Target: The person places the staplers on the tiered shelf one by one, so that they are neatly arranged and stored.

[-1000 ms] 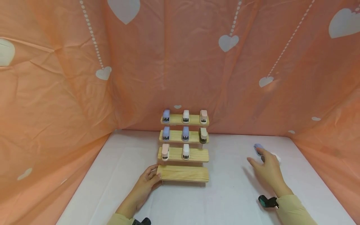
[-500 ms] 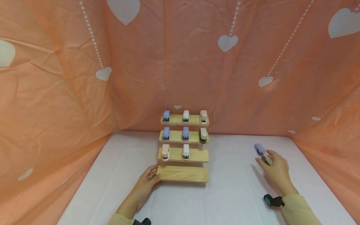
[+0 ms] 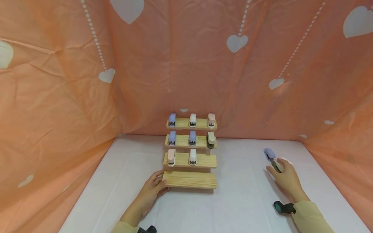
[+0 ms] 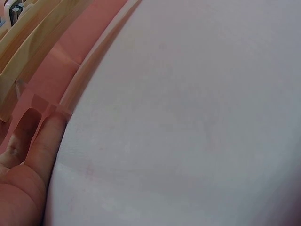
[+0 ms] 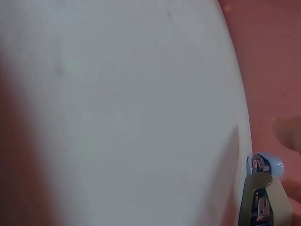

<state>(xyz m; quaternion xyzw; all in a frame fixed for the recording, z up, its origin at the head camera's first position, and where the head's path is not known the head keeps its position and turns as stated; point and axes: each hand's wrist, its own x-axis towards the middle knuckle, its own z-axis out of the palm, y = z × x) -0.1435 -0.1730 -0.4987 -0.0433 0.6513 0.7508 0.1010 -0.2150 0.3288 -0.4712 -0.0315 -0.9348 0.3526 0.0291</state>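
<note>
My left hand point(image 3: 152, 187) grips the left end of the lowest board of a tiered wooden display stand point(image 3: 189, 180), thumb at its front edge. In the left wrist view its fingers point(image 4: 44, 146) are beside the stand. My right hand point(image 3: 288, 178) is around a mini stapler with a dark green base and cream top point(image 3: 277, 166). In the right wrist view this stapler point(image 5: 280, 202) is close to the fingers, with one fingertip point(image 5: 288, 133) apart from it. Just beyond lies a purple mini stapler point(image 3: 269, 154).
Mini staplers in purple, white, pink and cream stand on the upper three boards, such as a pink stapler point(image 3: 171, 156) and a white stapler point(image 3: 193, 156). The white tabletop point(image 3: 239, 194) reaches back to an orange curtain point(image 3: 198, 71) with hearts.
My right hand has moved right and nearer from the purple stapler to the green and cream one, showing the purple stapler fully. My left hand stays on the stand.
</note>
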